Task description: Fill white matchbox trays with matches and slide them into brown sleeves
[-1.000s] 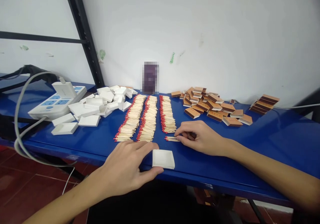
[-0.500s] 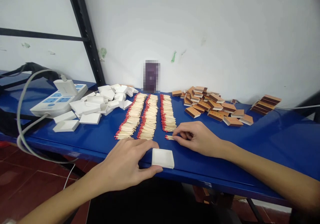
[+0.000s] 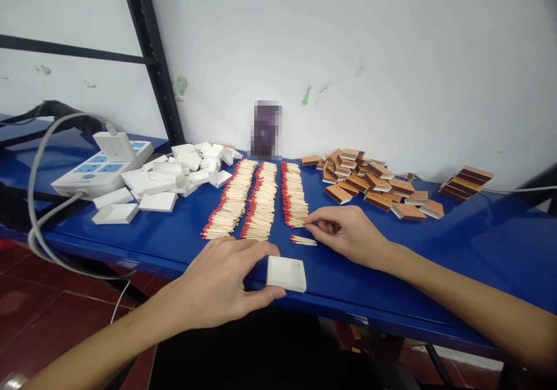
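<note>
My left hand (image 3: 235,277) grips a shallow white matchbox tray (image 3: 286,274) at the front edge of the blue table, thumb on the near side and fingers on the far side. The tray's inside looks bare. With thumb and forefinger pinched together, my right hand (image 3: 346,227) has hold of a matchstick (image 3: 300,226) at the near end of the right-hand row of matches (image 3: 295,195). A few loose red-headed matches (image 3: 304,241) lie between that row and the tray. Two more rows of matches (image 3: 259,204) stretch away on the left.
White trays (image 3: 174,172) are heaped at left, beside a power strip (image 3: 104,169) with a charger and cable. Brown matchbox sleeves (image 3: 369,181) lie piled at right, with a small stack (image 3: 465,182) further right. A blurred dark object (image 3: 265,130) leans on the wall.
My right hand has let go of the few loose matches and moved slightly up to the end of the right-hand row. My left hand keeps its hold on the tray.
</note>
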### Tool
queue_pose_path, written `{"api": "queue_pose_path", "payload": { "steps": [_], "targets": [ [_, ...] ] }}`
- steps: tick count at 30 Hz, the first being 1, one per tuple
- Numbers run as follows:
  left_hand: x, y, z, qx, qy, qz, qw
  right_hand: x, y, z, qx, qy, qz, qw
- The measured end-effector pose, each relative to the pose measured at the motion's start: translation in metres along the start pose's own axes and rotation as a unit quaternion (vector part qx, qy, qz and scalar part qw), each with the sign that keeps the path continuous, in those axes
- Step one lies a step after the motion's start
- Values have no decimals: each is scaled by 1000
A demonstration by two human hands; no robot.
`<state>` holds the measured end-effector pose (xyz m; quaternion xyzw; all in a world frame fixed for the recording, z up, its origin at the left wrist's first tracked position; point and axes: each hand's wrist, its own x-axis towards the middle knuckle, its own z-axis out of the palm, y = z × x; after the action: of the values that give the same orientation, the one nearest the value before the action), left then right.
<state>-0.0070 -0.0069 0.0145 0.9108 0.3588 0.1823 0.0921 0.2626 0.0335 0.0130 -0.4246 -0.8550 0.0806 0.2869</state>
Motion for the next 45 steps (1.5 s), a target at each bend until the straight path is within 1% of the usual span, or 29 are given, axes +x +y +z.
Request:
{"api": "queue_pose_path", "payload": {
  "steps": [3, 6, 12, 17, 20, 24, 31, 35, 39, 45],
  "targets": [
    [0, 0, 0, 4, 2, 5, 1000, 0, 2, 0, -4, -20, -11, 1000],
    [0, 1, 0, 6, 3, 8, 1000, 0, 2, 0, -2, -23, -15, 1000],
    [1, 0, 0, -4, 6, 16, 1000, 1, 1, -1, 9, -45, 0, 999],
    [0, -1, 1, -10, 5, 13, 1000, 0, 0, -6, 18, -95, 30, 995],
    [0, -1, 2, -9, 3, 15, 1000, 0, -1, -8, 28, -109, 46, 993],
    [0, -2, 2, -8, 3, 16, 1000, 1, -2, -8, 31, -113, 56, 992],
    [0, -1, 2, -2, 3, 14, 1000, 0, -1, -8, 46, -100, 34, 993],
    [1, -1, 2, -4, 6, 18, 1000, -1, 0, -10, 55, -110, -2, 992],
    [0, -2, 1, -2, 15, 28, 1000, 0, 0, -13, 43, -117, -36, 992],
    [0, -1, 2, 0, 12, 31, 999, 1, -1, -14, 40, -100, -20, 994]
  ]
}}
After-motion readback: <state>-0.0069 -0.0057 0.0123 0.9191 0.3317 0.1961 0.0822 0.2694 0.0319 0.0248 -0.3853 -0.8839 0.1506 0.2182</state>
